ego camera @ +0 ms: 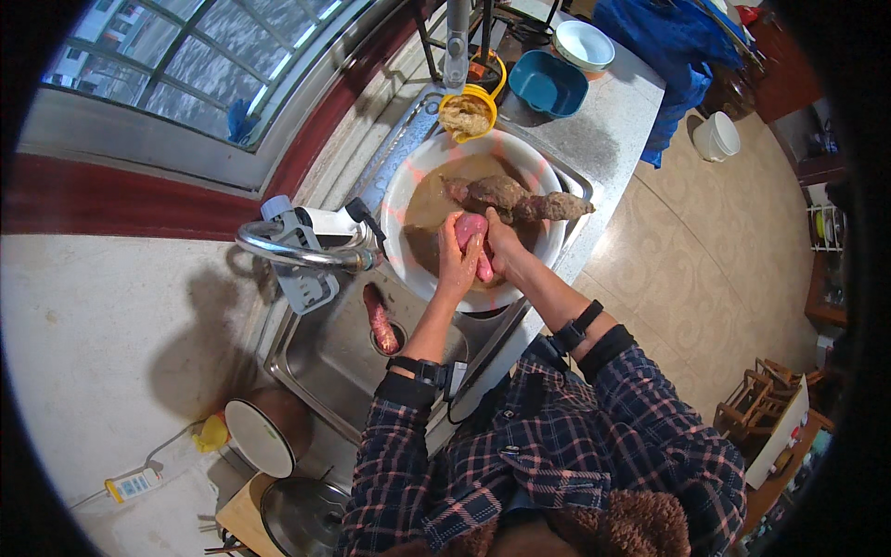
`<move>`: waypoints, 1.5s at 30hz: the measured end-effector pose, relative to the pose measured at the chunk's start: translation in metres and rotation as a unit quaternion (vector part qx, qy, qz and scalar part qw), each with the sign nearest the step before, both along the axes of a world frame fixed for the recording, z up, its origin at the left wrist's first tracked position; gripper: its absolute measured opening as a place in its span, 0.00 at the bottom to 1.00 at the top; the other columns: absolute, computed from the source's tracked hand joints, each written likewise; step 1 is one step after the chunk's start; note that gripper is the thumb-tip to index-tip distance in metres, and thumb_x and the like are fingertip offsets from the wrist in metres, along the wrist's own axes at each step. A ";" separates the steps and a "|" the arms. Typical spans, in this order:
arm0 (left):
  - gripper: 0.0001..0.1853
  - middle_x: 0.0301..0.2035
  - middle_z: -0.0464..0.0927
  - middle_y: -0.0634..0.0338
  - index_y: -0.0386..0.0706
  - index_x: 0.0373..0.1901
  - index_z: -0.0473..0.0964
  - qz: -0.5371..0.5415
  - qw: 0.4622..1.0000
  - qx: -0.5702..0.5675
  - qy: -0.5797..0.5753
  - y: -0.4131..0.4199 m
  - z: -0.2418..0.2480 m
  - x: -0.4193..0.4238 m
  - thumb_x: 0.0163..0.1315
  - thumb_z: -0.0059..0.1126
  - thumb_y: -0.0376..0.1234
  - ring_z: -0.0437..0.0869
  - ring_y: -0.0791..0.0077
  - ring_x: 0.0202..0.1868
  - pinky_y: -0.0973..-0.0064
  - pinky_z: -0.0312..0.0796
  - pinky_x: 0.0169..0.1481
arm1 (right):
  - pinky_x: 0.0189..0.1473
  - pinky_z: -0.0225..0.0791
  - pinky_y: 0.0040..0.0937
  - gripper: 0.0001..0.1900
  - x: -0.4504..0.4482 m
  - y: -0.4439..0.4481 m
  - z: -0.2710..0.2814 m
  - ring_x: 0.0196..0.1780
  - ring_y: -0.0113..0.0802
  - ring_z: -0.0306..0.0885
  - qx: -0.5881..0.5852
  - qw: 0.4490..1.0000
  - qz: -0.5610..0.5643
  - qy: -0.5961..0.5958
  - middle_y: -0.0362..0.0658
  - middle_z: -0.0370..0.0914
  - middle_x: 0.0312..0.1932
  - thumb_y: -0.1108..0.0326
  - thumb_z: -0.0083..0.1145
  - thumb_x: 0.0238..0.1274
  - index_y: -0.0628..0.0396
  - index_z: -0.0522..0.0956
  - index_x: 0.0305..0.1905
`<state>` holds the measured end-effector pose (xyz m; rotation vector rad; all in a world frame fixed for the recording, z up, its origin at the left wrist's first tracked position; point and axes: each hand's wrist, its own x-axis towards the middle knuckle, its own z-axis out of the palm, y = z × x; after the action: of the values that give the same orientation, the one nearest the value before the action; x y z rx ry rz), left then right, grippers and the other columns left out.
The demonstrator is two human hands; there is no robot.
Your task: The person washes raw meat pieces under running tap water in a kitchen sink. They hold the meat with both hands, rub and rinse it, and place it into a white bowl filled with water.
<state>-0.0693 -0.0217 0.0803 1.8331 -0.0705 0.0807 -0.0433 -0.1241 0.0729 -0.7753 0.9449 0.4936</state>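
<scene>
A wet reddish sweet potato (471, 228) is held between my two hands, over a large white basin (401, 182) of murky brown water. My left hand (457, 259) grips it from the left side, fingers curled round it. My right hand (501, 244) holds it from the right, partly hidden by the wrist and forearm. Just beyond my hands, soil-covered sweet potatoes (498, 193) lie in the basin, one end reaching over its right rim. Another reddish sweet potato (379, 320) rests in the steel sink by the drain, left of my left forearm.
A chrome faucet (306, 256) arches over the steel sink (327, 355) at the left. Beyond the basin are a yellow strainer (479, 92) holding a tan scrubber, a teal tub (548, 83) and a white bowl (585, 44). A lidded pot (306, 515) stands lower left.
</scene>
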 end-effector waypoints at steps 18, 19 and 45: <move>0.24 0.46 0.73 0.52 0.37 0.57 0.65 -0.052 0.985 -0.138 0.094 0.012 0.026 0.005 0.62 0.56 0.40 0.73 0.68 0.51 0.67 0.66 0.57 | 0.15 0.70 0.33 0.26 -0.010 -0.011 0.029 0.22 0.36 0.75 0.049 0.991 0.081 -0.098 0.44 0.77 0.29 0.41 0.39 0.70 0.55 0.73 0.45; 0.26 0.45 0.73 0.51 0.37 0.57 0.65 -0.063 0.994 -0.060 0.061 0.012 0.029 0.002 0.60 0.59 0.38 0.73 0.67 0.51 0.67 0.66 0.57 | 0.14 0.70 0.33 0.27 -0.007 -0.016 0.030 0.22 0.36 0.76 0.030 0.990 0.101 -0.093 0.46 0.77 0.30 0.40 0.37 0.70 0.56 0.73 0.45; 0.20 0.48 0.74 0.59 0.42 0.52 0.71 0.070 0.785 -0.492 0.370 0.019 0.007 0.010 0.65 0.55 0.45 0.75 0.68 0.51 0.66 0.69 0.59 | 0.52 0.67 0.31 0.18 -0.034 -0.029 0.031 0.46 0.39 0.76 -0.443 0.742 0.318 -0.389 0.50 0.77 0.41 0.55 0.53 0.66 0.52 0.77 0.54</move>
<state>-0.0588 -0.0023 0.0876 0.7070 0.5708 -0.4345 -0.0777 -0.1536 0.1043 -2.0258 0.0137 0.2082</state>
